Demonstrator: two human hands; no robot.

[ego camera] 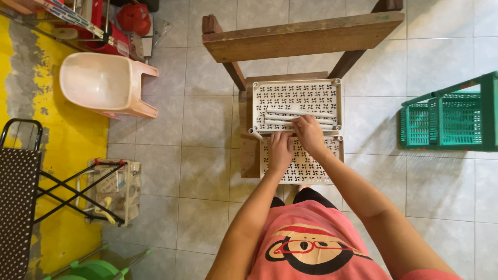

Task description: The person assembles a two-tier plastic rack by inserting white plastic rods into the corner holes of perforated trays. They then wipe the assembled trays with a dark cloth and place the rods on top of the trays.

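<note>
Two white perforated plastic panels (pixel 296 98) lie flat on a low wooden bench (pixel 249 155), long axes 9-to-3 o'clock. Several white plastic tubes (pixel 280 118) lie across the far panel, same axis. Right hand (pixel 309 133), fingers curled, grips the tubes. Left hand (pixel 280 150) rests on the near panel, fingers bent, aperture indiscernible.

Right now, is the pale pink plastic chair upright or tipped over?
Tipped over. The pale pink plastic chair lies on its side on the grey tiled floor, legs pointing sideways.
</note>
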